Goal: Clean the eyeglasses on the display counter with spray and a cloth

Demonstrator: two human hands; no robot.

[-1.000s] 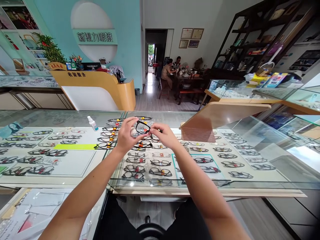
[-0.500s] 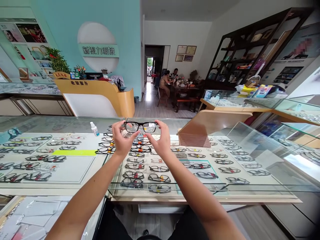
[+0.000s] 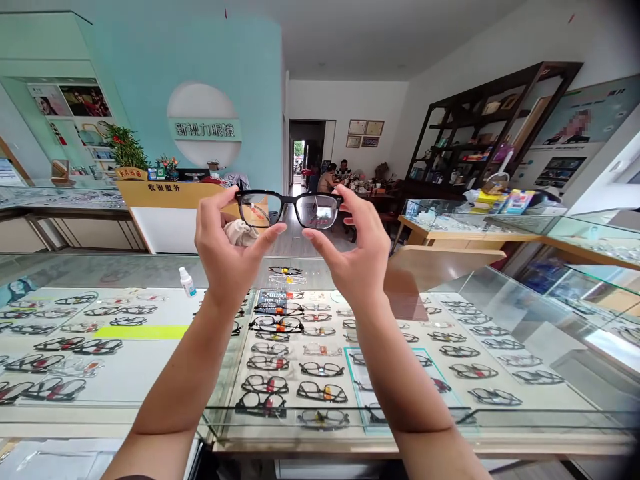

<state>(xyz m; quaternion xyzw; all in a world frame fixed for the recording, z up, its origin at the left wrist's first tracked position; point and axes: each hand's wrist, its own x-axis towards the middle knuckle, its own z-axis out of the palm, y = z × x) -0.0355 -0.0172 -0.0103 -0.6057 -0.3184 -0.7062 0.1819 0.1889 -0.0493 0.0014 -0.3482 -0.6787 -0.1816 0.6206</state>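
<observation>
A pair of black-framed eyeglasses (image 3: pixel 289 200) is held up level in front of me, above the glass display case. My left hand (image 3: pixel 227 243) pinches its left end, thumb below the lens. A crumpled pale cloth (image 3: pixel 241 233) is tucked in the same hand. My right hand (image 3: pixel 357 243) grips the right end between thumb and fingers. Through the clear lenses I see parts of the room behind. Under my arms, rows of spectacle frames (image 3: pixel 323 391) lie inside the case.
A white spray bottle (image 3: pixel 187 283) stands on the case to the left. A brown board (image 3: pixel 445 260) leans up at the right. Beyond are a wooden cashier counter (image 3: pixel 195 193), another glass case (image 3: pixel 435 220) and people seated at a table in the back.
Both hands have raised the eyeglasses and brought them closer to me, so they look larger. My view has tilted down-to-up slightly, with the room sitting lower in the picture.
</observation>
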